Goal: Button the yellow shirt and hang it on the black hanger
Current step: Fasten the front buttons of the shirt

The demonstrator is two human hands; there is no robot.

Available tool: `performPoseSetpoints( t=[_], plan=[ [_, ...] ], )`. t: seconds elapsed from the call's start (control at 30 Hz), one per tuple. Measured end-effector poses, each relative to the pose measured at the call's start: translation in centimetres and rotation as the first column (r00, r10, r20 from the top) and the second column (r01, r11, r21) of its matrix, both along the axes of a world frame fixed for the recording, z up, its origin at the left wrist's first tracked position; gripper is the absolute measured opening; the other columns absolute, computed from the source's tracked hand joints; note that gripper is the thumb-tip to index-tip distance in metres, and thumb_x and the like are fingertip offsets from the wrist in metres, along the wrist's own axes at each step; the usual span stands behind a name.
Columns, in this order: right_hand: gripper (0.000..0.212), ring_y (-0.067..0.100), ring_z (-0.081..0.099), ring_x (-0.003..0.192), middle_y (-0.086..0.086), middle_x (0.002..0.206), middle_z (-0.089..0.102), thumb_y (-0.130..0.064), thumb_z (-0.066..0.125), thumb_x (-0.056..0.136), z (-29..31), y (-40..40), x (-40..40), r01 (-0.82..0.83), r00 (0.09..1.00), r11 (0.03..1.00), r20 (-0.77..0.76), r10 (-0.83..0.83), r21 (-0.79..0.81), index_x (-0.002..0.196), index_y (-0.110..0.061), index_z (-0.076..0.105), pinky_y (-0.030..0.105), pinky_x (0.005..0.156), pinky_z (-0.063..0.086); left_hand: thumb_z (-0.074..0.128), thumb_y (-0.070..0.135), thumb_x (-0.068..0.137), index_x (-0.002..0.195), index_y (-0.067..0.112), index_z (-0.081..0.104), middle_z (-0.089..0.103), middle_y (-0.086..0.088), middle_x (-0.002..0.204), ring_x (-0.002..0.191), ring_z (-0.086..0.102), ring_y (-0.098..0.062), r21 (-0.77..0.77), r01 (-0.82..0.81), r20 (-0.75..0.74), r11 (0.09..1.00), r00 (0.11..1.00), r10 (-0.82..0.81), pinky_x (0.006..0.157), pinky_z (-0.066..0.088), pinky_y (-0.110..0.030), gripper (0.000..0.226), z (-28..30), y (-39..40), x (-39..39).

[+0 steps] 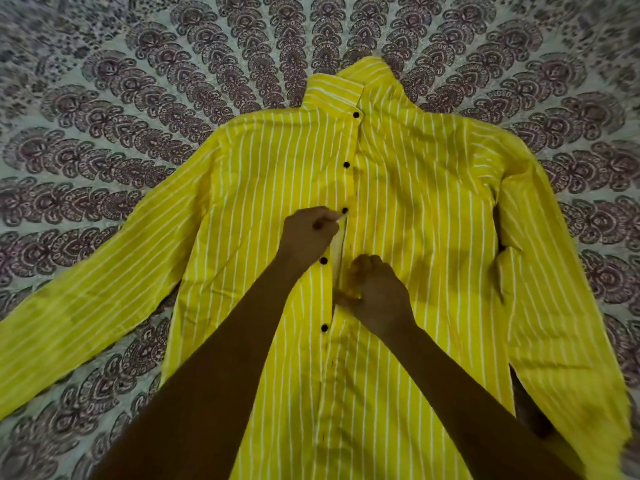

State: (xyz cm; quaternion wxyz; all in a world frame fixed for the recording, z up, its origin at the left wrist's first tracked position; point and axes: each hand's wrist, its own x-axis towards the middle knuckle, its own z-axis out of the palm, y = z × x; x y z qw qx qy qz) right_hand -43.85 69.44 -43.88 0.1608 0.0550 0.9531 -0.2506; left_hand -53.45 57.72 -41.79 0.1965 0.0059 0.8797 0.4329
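Observation:
The yellow shirt [415, 209] with white stripes lies flat, front up, collar away from me and sleeves spread. Black buttons [346, 164] run down its left front edge. My left hand [308, 233] pinches the button-side edge of the front opening just below the third button. My right hand [377, 292] has curled fingers gripping the opposite front edge a little lower. Between my hands the front stands slightly apart. No hanger shows in the head view.
A patterned bedspread [121, 98] in grey and dark purple covers the whole surface under the shirt. A dark gap [502, 233] shows between the shirt's body and its right sleeve.

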Motion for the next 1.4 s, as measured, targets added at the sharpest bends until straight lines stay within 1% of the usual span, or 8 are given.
performPoseSetpoints(
  t=[0.17,0.43,0.6,0.8,1.0,1.13,1.27,1.4],
  plan=[
    [0.024,0.035,0.056,0.103,0.017,0.107,0.060,-0.016,0.051,0.085,0.3,-2.3,0.8,0.040,0.996,0.999,0.073,-0.043,0.034,0.105,-0.004,0.054,0.037,0.076,0.042,0.048,0.000,0.090,0.141,0.013,0.034,0.032,-0.008,0.151,0.139,0.032,-0.021,-0.089,0.382,0.085,0.920,0.923,-0.375,0.109,0.020,-0.020,0.055,-0.6,-0.8,3.1],
    [0.040,0.032,0.062,0.099,0.011,0.108,0.063,-0.033,0.053,0.077,1.3,-0.1,8.5,-0.184,0.983,0.974,-0.017,0.184,-0.130,0.110,-0.012,0.060,0.035,0.079,0.049,0.041,0.023,0.083,0.124,0.011,0.058,0.059,-0.010,0.129,0.123,0.053,-0.022,-0.134,0.347,-0.027,0.928,0.935,-0.353,0.106,0.031,-0.023,0.046,-1.1,-6.5,11.9],
    [0.061,0.027,0.051,0.119,0.012,0.132,0.049,-0.053,0.055,0.075,-0.1,-1.3,18.6,-0.128,0.982,0.991,-0.146,0.122,-0.028,0.125,-0.018,0.047,0.041,0.093,0.048,0.041,0.029,0.078,0.116,0.017,0.064,0.065,-0.011,0.118,0.115,0.055,-0.022,-0.258,0.269,-0.190,0.928,0.927,-0.322,0.095,0.046,-0.042,0.046,-2.1,-9.4,19.3],
    [0.097,0.031,0.037,0.129,0.009,0.142,0.032,-0.070,0.068,0.051,-1.4,-4.3,27.1,-0.506,0.860,0.847,0.013,0.511,0.162,0.132,-0.025,0.041,0.050,0.103,0.032,0.050,0.033,0.074,0.104,0.024,0.061,0.057,-0.003,0.115,0.109,0.045,-0.022,-0.359,0.405,-0.161,0.841,0.860,-0.484,0.078,0.052,-0.040,0.033,-2.9,-11.4,27.7],
    [0.051,0.032,0.055,0.118,0.010,0.130,0.057,-0.023,0.082,0.056,-1.0,-4.9,27.4,-0.446,0.881,0.872,-0.071,0.468,0.203,0.103,-0.021,0.063,0.046,0.093,0.049,0.052,0.049,0.073,0.102,0.032,0.055,0.059,0.000,0.111,0.102,0.042,-0.018,-0.438,0.507,-0.167,0.742,0.765,-0.621,0.075,0.049,-0.037,0.034,-2.6,-13.4,32.1],
    [0.040,0.029,0.059,0.114,0.007,0.130,0.058,-0.019,0.079,0.061,-0.5,-3.9,26.7,-0.534,0.809,0.820,-0.158,0.567,0.207,0.098,-0.022,0.065,0.044,0.095,0.047,0.051,0.062,0.073,0.115,0.032,0.048,0.045,-0.006,0.131,0.116,0.041,-0.027,-0.526,0.617,-0.112,0.586,0.633,-0.766,0.092,0.041,-0.043,0.052,-2.6,-14.4,35.1],
    [0.048,0.022,0.057,0.118,0.004,0.130,0.058,-0.023,0.077,0.056,1.3,-3.0,28.7,-0.682,0.683,0.706,-0.181,0.708,0.191,0.101,-0.024,0.058,0.039,0.099,0.046,0.059,0.052,0.070,0.107,0.032,0.056,0.049,-0.005,0.127,0.114,0.042,-0.027,-0.657,0.594,-0.070,0.464,0.565,-0.822,0.092,0.045,-0.050,0.042,-2.4,-14.1,36.9],
    [0.045,0.023,0.063,0.108,0.007,0.117,0.065,-0.011,0.079,0.056,0.9,-2.6,31.7,-0.652,0.741,0.756,-0.164,0.651,0.056,0.094,-0.018,0.055,0.036,0.090,0.053,0.071,0.030,0.066,0.077,0.029,0.066,0.068,0.005,0.101,0.103,0.051,-0.019,-0.686,0.525,-0.137,0.504,0.587,-0.798,0.091,0.036,-0.041,0.012,-2.1,-13.5,37.8]
  ],
)
